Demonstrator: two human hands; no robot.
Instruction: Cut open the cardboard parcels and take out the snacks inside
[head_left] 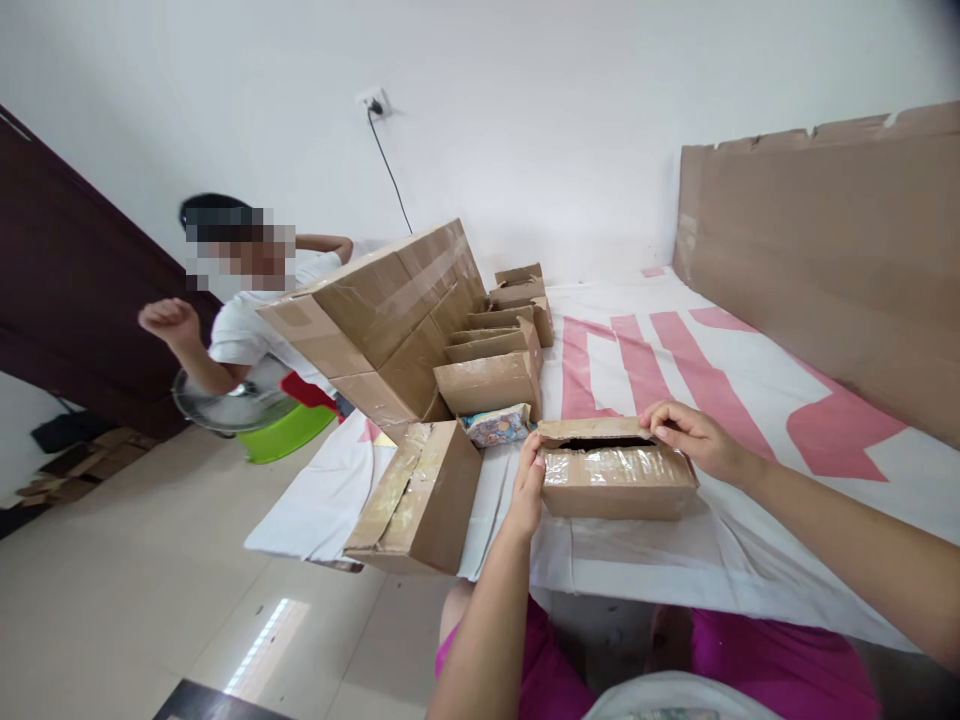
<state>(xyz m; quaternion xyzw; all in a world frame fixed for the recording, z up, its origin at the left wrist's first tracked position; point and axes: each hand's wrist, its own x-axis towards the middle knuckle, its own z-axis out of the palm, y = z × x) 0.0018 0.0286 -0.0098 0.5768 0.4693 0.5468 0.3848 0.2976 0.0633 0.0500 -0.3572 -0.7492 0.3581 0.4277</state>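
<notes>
A small taped cardboard box [616,478] lies on the table's white and pink cloth [675,360], its top flaps slightly parted. My left hand [527,490] presses against the box's left end, fingers closed on its edge. My right hand [694,435] grips the top right flap, fingers curled over it. A second, similar box [424,500] sits to the left at the table's corner. A colourful packet [497,425] lies just behind the two boxes.
A row of open cardboard boxes [495,360] and a large taped carton [375,310] stand at the back left. A tall cardboard sheet [825,250] leans against the right wall. Another person [240,310] sits left of the table, near a fan [225,405] and a green tub [289,432].
</notes>
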